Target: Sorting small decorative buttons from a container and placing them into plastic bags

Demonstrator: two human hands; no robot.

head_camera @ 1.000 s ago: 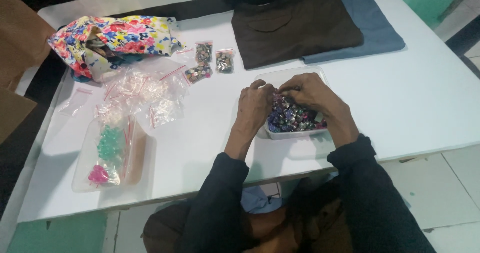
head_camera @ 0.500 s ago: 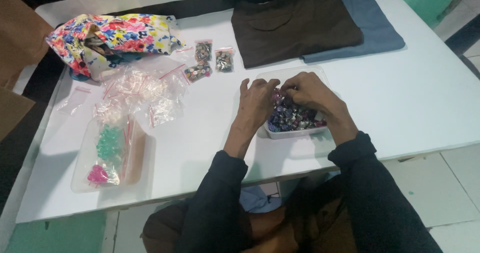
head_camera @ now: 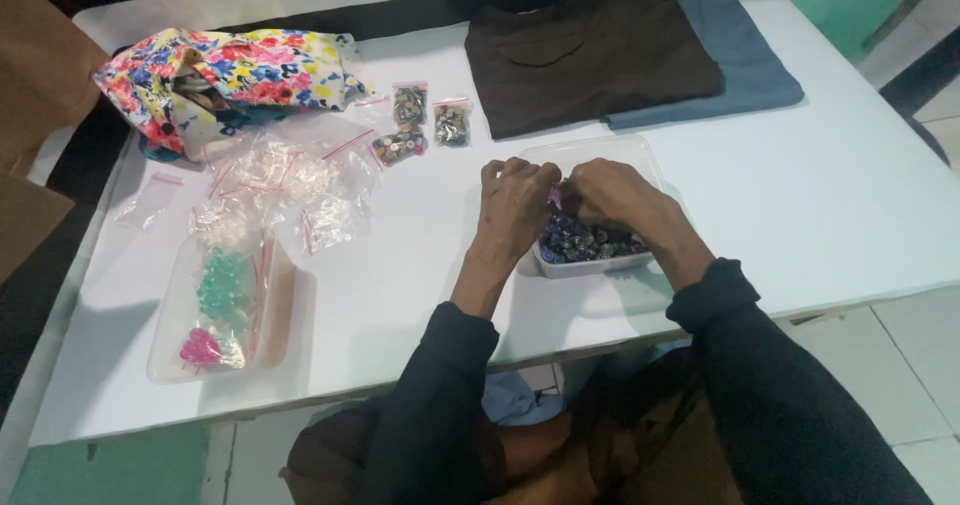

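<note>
A: Where are the two hands?

B: The left hand [head_camera: 515, 203] and the right hand [head_camera: 620, 197] are together over a clear plastic tray [head_camera: 600, 261] full of small dark beads [head_camera: 585, 243]. The tray stands on the white desk [head_camera: 820, 195], close to the person.

A: Do they hold something?

B: The fingertips of both hands meet on a small purple piece [head_camera: 553, 197] and pinch it between them. What it is exactly, I cannot tell; it is too small.

A: What is on the left side?

B: A heap of small clear bags [head_camera: 290, 180], and near the edge another clear tray [head_camera: 225, 310] with green and pink pieces. Behind them lies a flowered cloth bag [head_camera: 230, 70].

A: And farther on the desk?

B: Three little bags of beads [head_camera: 425, 120], then a folded brown cloth [head_camera: 590, 55] lying over a blue one [head_camera: 745, 50].
</note>
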